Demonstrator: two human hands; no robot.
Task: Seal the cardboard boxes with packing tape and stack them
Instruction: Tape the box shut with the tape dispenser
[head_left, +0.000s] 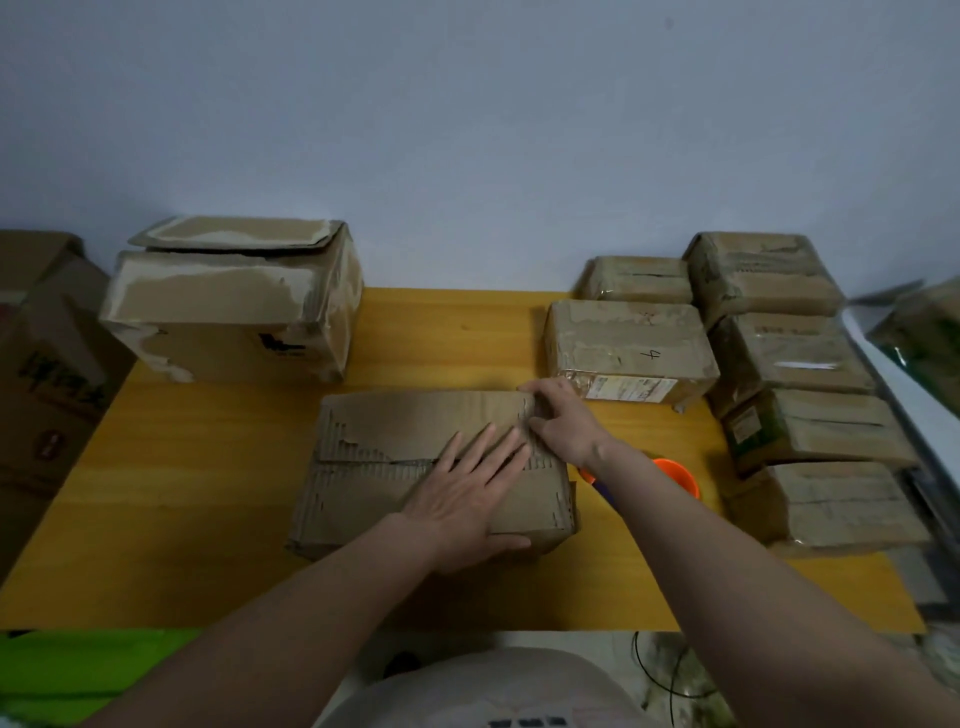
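While the left hand (467, 499) lies flat with straight fingers on the worn cardboard box (415, 467) near the middle of the tabletop (208, 467), the right hand (558, 423) curls its fingers at the box's far right top corner, seemingly pinching the flap edge there. Its flaps look torn and soft, the top layer peeled to bare corrugation, so it will likely feel light and give under pressure; holding it by the side walls seems safer than by the flaps. An orange tape dispenser (680, 475) sits just beside the box, partly hidden by the right arm. Toward the right edge stand taped boxes (779, 364); one box (631, 348) bears a handwritten "4" and an unreadable label. A bigger box (234, 306) sits at the far left corner
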